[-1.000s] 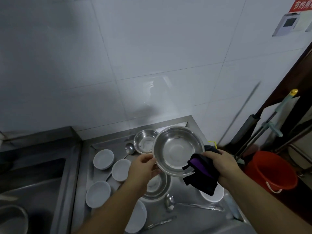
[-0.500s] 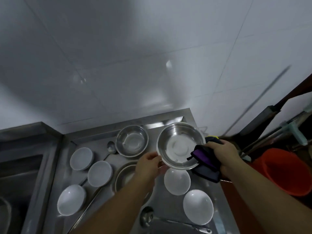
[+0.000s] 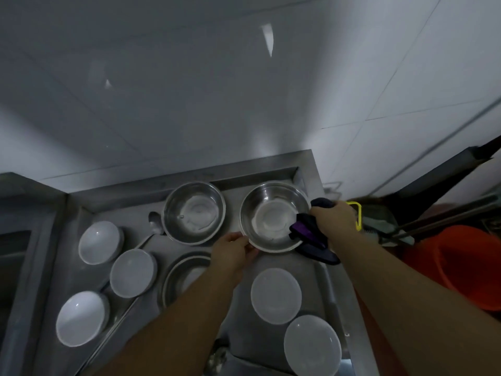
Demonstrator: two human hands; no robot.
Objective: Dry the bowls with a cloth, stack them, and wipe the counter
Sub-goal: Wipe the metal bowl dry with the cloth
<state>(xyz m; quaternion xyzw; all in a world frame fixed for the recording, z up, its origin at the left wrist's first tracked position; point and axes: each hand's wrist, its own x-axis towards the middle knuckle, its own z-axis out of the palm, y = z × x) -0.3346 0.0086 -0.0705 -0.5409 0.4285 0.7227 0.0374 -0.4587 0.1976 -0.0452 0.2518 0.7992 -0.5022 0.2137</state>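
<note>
The steel counter (image 3: 238, 346) reaches from its back rim under the tiled wall (image 3: 189, 90) to the near edge. Past its right edge stands an orange bucket (image 3: 466, 270).

At the back right corner of the counter is a steel bowl (image 3: 272, 217) with its mouth facing up, almost level; it is round, so it has no long axis. I cannot tell if it rests on the counter or is just above it. The left hand (image 3: 233, 252) pinches its near left rim. The right hand (image 3: 334, 222) is closed around a dark cloth (image 3: 311, 237) with a purple part, pressed on the right rim of the bowl.

Just beside it, at the back middle, a second steel bowl (image 3: 193, 213) stands upright. A third steel bowl (image 3: 184, 278) is partly under the left forearm.

Three white bowls (image 3: 132, 272) lie along the left edge and two white bowls (image 3: 276, 295) at the near right. A spoon (image 3: 154, 226) lies by the second steel bowl.
</note>
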